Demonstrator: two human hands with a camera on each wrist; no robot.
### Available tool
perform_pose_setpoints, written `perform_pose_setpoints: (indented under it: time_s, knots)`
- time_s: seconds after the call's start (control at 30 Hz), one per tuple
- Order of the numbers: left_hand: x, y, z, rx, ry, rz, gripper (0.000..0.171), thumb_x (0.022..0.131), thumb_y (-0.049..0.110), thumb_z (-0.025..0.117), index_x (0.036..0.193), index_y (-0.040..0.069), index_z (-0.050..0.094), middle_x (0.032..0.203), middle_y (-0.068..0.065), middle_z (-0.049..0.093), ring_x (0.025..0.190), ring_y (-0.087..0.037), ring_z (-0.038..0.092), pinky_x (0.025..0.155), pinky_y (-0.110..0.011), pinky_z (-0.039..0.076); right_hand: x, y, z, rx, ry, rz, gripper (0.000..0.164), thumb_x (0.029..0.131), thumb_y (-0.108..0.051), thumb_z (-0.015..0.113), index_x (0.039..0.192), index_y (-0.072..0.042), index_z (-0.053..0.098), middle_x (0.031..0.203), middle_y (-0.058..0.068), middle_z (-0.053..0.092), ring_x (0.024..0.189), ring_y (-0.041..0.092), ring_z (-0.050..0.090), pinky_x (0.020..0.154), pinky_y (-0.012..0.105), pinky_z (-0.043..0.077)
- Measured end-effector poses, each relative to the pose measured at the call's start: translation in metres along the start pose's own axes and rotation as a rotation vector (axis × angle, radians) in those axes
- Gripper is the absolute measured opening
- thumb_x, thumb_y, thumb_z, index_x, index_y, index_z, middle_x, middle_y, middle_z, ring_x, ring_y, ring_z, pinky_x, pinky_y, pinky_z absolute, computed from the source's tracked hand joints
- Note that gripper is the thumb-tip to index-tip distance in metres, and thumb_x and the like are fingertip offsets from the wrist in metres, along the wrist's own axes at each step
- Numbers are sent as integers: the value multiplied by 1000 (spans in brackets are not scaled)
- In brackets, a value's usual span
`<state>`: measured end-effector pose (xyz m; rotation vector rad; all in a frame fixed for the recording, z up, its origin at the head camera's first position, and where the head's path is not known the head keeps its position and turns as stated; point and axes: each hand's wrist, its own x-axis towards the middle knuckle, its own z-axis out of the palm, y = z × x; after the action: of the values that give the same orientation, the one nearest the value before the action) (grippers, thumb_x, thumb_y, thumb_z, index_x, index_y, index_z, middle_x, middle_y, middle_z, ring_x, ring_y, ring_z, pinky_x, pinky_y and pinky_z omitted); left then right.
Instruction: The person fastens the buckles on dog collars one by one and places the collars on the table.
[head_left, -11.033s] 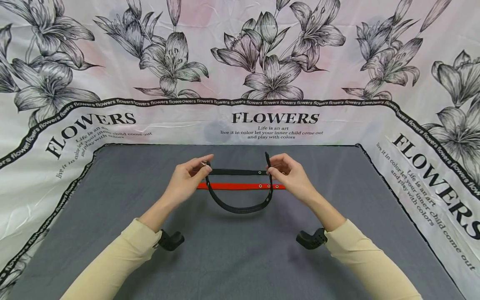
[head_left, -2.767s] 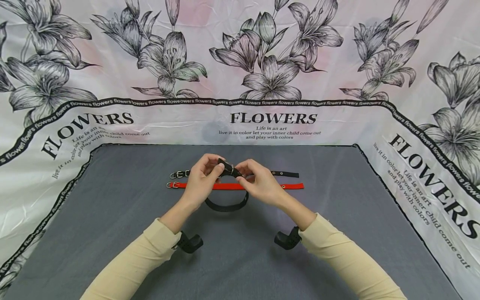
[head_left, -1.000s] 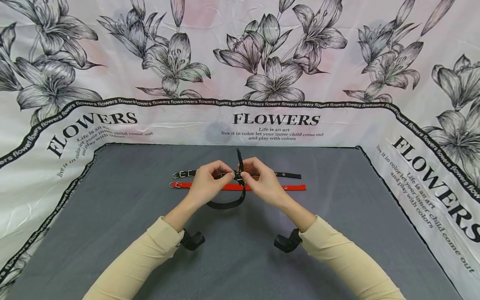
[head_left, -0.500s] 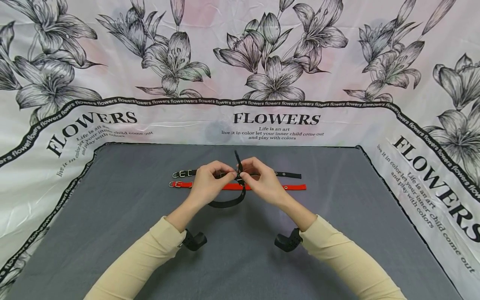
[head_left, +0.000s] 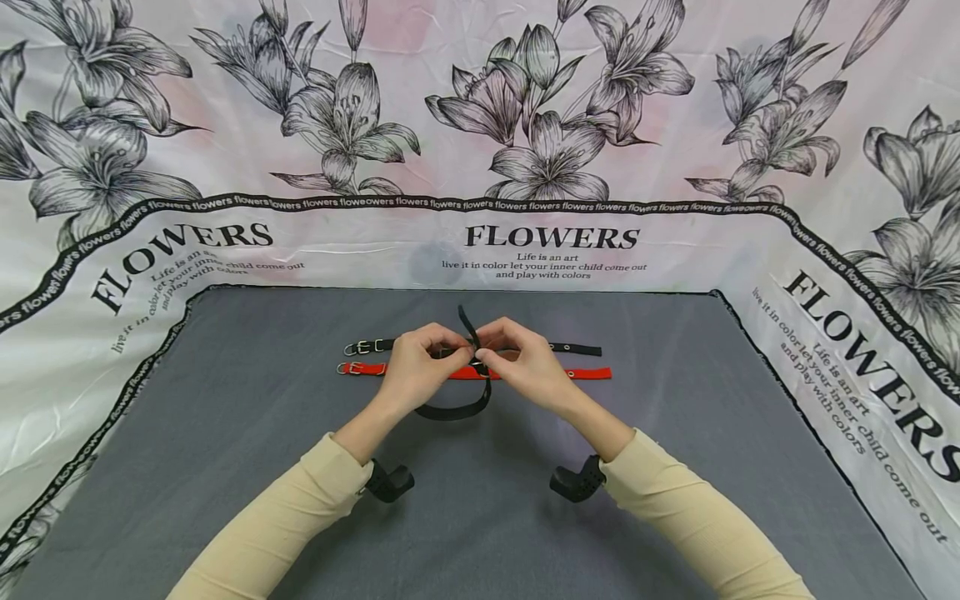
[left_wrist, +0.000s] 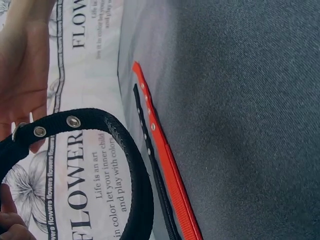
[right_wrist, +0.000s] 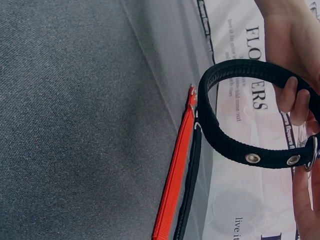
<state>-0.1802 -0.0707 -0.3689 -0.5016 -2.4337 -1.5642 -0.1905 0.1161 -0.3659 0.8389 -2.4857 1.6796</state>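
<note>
A black collar with metal eyelets hangs in a loop above the table, its ends brought together between both hands. My left hand pinches it from the left with thumb and fingers. On the other side my right hand pinches the strap beside the buckle. The strap's free tip stands up above the fingertips and leans left. In the left wrist view the loop of the collar shows eyelets close to the metal ring; the right wrist view shows the same collar. Fingers partly hide the buckle.
Behind the hands, a second black collar and a red collar lie straight and parallel on the grey tabletop, buckles to the left. A white flower-printed cloth rises at the back and sides.
Eleven seconds ago the hands held the collar's ends apart; they have since come together and the strap runs into the buckle. Over the last second the free tip has swung left.
</note>
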Motion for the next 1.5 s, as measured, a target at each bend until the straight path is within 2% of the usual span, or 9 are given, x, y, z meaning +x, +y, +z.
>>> perform_pose_setpoints:
  time_s: [0.37, 0.6, 0.73, 0.83, 0.87, 0.97, 1.07, 1.33, 1.5]
  knots:
    - [2, 1, 1, 4, -6, 4, 5, 82, 16, 68, 80, 16, 72, 79, 5, 64, 63, -13, 52, 52, -26, 43, 2, -3, -2, -5, -59, 26, 15, 88, -12, 62, 103, -11, 60, 101, 4, 62, 92, 15, 60, 76, 34, 53]
    - [2, 0, 0, -19, -19, 8, 4, 83, 17, 67, 83, 16, 72, 80, 3, 65, 62, -14, 52, 51, -25, 41, -1, -31, -6, -44, -81, 30, 15, 90, -6, 58, 104, -3, 58, 102, 10, 60, 95, 22, 60, 81, 36, 52]
    - [-1, 13, -5, -72, -49, -18, 7, 86, 14, 65, 91, 11, 69, 84, -4, 66, 66, -18, 54, 54, -24, 42, 0, -12, -7, -68, -57, 21, 18, 90, -11, 59, 108, -7, 57, 102, 5, 61, 95, 17, 60, 81, 32, 52]
    - [-2, 13, -7, -95, -79, -43, 14, 86, 14, 65, 99, 10, 66, 90, -5, 65, 71, -19, 54, 59, -27, 44, 2, 3, -8, -85, -34, 5, 19, 90, -12, 59, 109, -11, 56, 99, 2, 61, 91, 14, 59, 77, 29, 53]
    - [-3, 12, -8, -97, -92, -53, 18, 85, 14, 66, 102, 10, 65, 93, -6, 64, 74, -20, 54, 61, -28, 45, 3, 4, -9, -84, -25, 9, 19, 90, -12, 60, 109, -12, 56, 98, 2, 61, 89, 14, 59, 76, 30, 53]
    - [-1, -5, -5, -98, -98, -56, 24, 85, 20, 67, 108, 16, 63, 95, 0, 62, 75, -16, 54, 63, -30, 46, 3, 5, -11, -76, 8, 15, 19, 89, -11, 60, 108, -14, 56, 96, 3, 61, 87, 13, 59, 75, 33, 53]
    - [-1, -8, -6, -110, -96, -63, 26, 86, 21, 65, 111, 14, 62, 96, 0, 62, 76, -16, 58, 63, -32, 48, 3, 5, -13, -68, 32, 24, 20, 89, -11, 60, 109, -13, 56, 96, 4, 62, 88, 14, 59, 77, 33, 53]
    - [-2, -3, -6, -107, -59, -80, 25, 88, 20, 63, 112, 14, 61, 104, -3, 62, 84, -16, 59, 71, -31, 50, 6, 1, -14, -50, -2, 49, 24, 90, -12, 59, 112, -4, 54, 101, 5, 61, 93, 16, 59, 80, 38, 52]
    - [-1, -1, -6, -153, -42, -82, 25, 87, 18, 64, 112, 13, 62, 106, -4, 62, 94, -16, 59, 77, -32, 51, 7, -1, -15, -82, -23, 60, 18, 90, -14, 60, 106, -10, 55, 101, 2, 61, 95, 15, 58, 79, 35, 52]
